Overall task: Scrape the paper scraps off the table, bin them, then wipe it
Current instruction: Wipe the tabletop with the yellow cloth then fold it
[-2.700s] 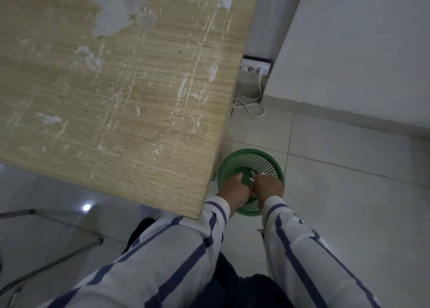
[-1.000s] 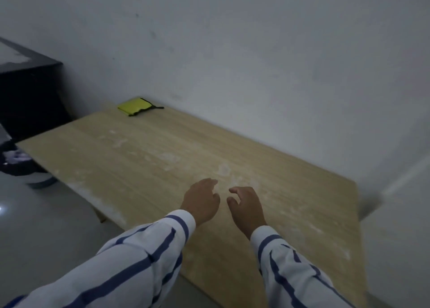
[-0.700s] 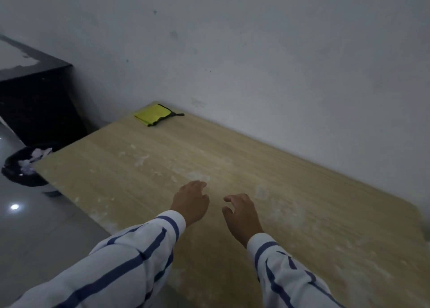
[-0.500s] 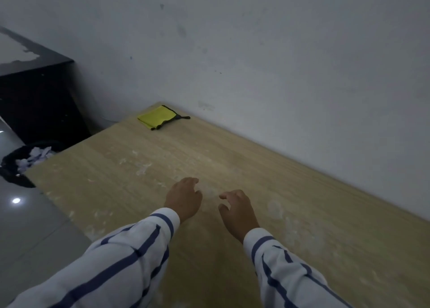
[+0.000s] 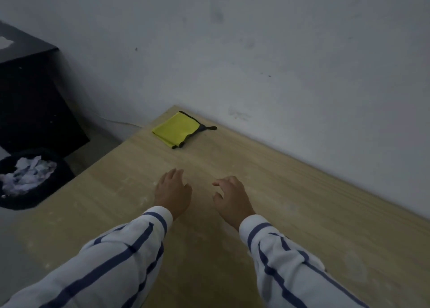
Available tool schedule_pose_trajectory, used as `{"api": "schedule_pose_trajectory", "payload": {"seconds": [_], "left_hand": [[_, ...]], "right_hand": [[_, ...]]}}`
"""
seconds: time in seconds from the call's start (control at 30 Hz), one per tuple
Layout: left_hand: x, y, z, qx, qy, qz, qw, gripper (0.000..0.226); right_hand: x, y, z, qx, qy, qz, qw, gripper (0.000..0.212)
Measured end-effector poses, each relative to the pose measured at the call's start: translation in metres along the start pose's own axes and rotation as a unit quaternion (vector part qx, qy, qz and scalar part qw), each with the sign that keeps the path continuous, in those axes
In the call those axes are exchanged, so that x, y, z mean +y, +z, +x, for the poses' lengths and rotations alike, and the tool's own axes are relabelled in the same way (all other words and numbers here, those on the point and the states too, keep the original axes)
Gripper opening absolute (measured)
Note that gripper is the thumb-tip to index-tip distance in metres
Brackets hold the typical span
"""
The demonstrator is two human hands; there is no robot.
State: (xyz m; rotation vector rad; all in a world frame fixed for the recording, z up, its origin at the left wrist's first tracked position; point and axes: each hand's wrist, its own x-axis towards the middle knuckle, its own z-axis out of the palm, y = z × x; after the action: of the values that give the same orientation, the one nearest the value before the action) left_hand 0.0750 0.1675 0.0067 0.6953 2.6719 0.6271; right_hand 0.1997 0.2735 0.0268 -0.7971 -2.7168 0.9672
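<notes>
A light wooden table (image 5: 302, 214) with faint pale smears fills the middle of the view. A folded yellow cloth (image 5: 176, 129) with a dark edge lies at its far left corner, near the wall. My left hand (image 5: 173, 192) and my right hand (image 5: 231, 199) hover side by side over the table, palms down, fingers loosely curled and apart. Both hold nothing. The cloth lies well beyond both hands, a little to the left.
A black bin (image 5: 28, 179) full of crumpled white paper stands on the floor left of the table. Behind it is a dark cabinet (image 5: 30, 103). A grey-white wall (image 5: 256, 51) runs along the table's far edge.
Both hands came up from a green basket on the floor to above the table. The view has swung left and forward, so the yellow cloth and black bin are closer.
</notes>
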Motion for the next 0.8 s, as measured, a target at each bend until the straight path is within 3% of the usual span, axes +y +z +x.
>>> {"api": "schedule_pose_trajectory", "payload": {"seconds": [0.37,0.53,0.67,0.8], "left_hand": [[-0.094,-0.043,0.137,-0.027,0.058,0.073,0.995,0.057],[-0.114,-0.036,0.151,0.000,0.095,0.133,0.987,0.064],[-0.112,-0.034,0.155,-0.004,0.102,0.147,0.984,0.067],[-0.115,-0.034,0.158,-0.012,0.103,0.148,0.984,0.065]], "right_hand": [[-0.081,0.100,0.151,0.023,0.048,-0.004,0.999,0.030],[-0.081,0.117,0.203,0.052,0.045,-0.095,0.993,0.036],[-0.075,0.127,0.239,0.016,0.087,-0.143,0.986,0.045],[-0.071,0.126,0.252,0.063,0.051,-0.121,0.989,0.017]]}}
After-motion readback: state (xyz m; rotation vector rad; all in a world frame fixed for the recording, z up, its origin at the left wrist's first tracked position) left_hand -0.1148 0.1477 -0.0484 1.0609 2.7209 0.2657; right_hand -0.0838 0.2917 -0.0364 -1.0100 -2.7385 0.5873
